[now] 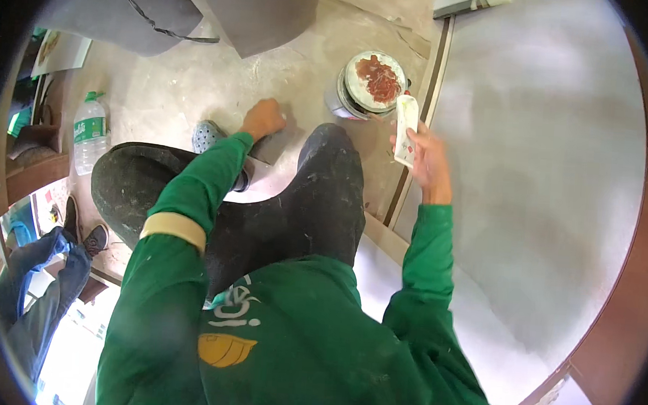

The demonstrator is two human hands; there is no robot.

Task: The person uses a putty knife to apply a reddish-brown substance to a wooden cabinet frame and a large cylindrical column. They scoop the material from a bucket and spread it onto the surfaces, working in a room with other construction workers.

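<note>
Two hands show, both reaching out from green sleeves. The right hand (431, 166) has its grip clamped on a narrow white tray (405, 132), fingers and thumb around its lower part. The tray is held lengthwise, its far end pointing away from the person, and a small red bit shows at that end. It stands just beside the right edge of a round tub (340, 101), overlapping it in this view; I cannot tell whether they touch. On the tub's whitish top lies a smeared patch of reddish-brown material (380, 78).

The left hand (264, 119) is low over the floor (272, 73), between the person's knees and the tub, well apart from the right hand. Its fingers look bent inward, but I cannot tell whether its grip is simply together or clamped on the dark flat piece (271, 149) beneath it.

Beside the left forearm is a pale blue, perforated clog (206, 134). Further left, a clear bottle (90, 140) with a green cap stands or lies; its pose is unclear. A large pale panel (533, 178) fills the right side. At lower left, another person's jeans (60, 275) and dark shoes show.
</note>
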